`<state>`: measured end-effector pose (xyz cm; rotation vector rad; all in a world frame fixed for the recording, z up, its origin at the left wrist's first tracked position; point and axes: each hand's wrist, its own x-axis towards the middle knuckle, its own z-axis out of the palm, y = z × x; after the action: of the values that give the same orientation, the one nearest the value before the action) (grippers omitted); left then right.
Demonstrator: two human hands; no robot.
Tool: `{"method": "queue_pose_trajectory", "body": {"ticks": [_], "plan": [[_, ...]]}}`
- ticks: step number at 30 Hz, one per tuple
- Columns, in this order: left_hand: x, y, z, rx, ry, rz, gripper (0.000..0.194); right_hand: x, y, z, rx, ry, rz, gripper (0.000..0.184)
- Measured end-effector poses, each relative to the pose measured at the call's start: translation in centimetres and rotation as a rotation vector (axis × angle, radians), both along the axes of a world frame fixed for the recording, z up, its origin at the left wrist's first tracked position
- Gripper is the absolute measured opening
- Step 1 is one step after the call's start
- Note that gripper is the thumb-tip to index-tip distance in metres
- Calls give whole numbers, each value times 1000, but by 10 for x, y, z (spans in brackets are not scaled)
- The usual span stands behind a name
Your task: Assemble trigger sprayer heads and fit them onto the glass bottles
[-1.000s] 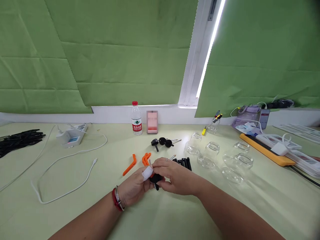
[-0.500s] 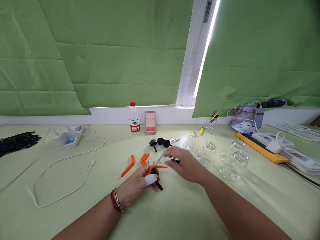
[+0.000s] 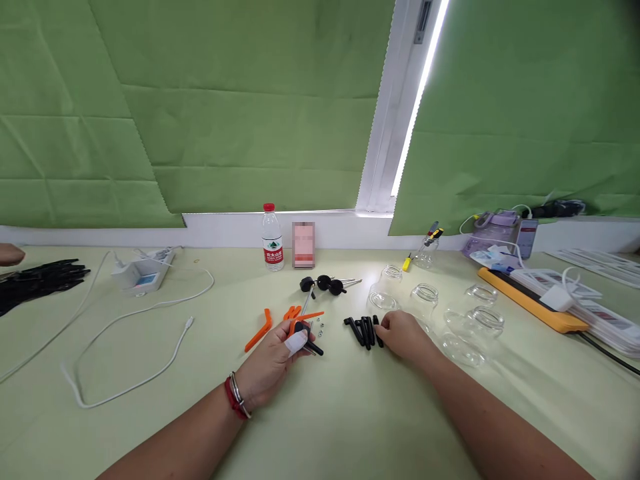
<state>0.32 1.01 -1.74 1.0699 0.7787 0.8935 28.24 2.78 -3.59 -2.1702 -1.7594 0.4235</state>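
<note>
My left hand (image 3: 273, 357), with a white wrap on its thumb, is closed round an assembly of an orange arm (image 3: 314, 315), a black plastic part (image 3: 313, 347) and a thin metal rod (image 3: 308, 300). My right hand (image 3: 404, 333) is lowered to the table, its fingertips pinched at the rightmost black plastic handle piece (image 3: 378, 331) of a row. Several similar black pieces (image 3: 361, 332) lie just left of it. Small metal nuts (image 3: 321, 327) lie between the hands. Loose orange arms (image 3: 259, 331) rest left of and behind my left hand.
Black round-headed parts with metal rods (image 3: 323, 283) lie behind. Several clear glass jars (image 3: 425, 300) stand right, near my right forearm. A water bottle (image 3: 273, 243), a white cable (image 3: 145, 308) and an orange-edged power strip (image 3: 530, 303) surround the area. Another person's hand (image 3: 11, 255) shows far left.
My right hand has moved right and down from beside the assembly to the black pieces. My left hand has shifted slightly, keeping its hold. Another person's hand has appeared at the left edge.
</note>
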Motion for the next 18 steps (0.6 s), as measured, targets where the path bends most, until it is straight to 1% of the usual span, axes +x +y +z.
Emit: {"method": "queue_pose_trajectory", "body": {"ticks": [4, 7, 11, 13, 15, 18], "plan": [[0, 4, -2, -22, 4, 1, 23, 1, 3, -4, 5, -44, -17, 12], [0, 3, -2, -29, 1, 9, 22, 2, 2, -5, 6, -75, -30, 10], [0, 1, -1, -34, 1, 14, 21, 1, 0, -1, 15, -88, -45, 9], [0, 1, -1, -27, 3, 17, 21, 0, -3, 3, 53, -76, -39, 10], [0, 2, -1, -16, 8, 22, 22, -3, -8, 9, 126, -53, -13, 11], [1, 2, -1, 4, 31, 34, 22, -13, -18, 18, 243, -13, 70, 12]]}}
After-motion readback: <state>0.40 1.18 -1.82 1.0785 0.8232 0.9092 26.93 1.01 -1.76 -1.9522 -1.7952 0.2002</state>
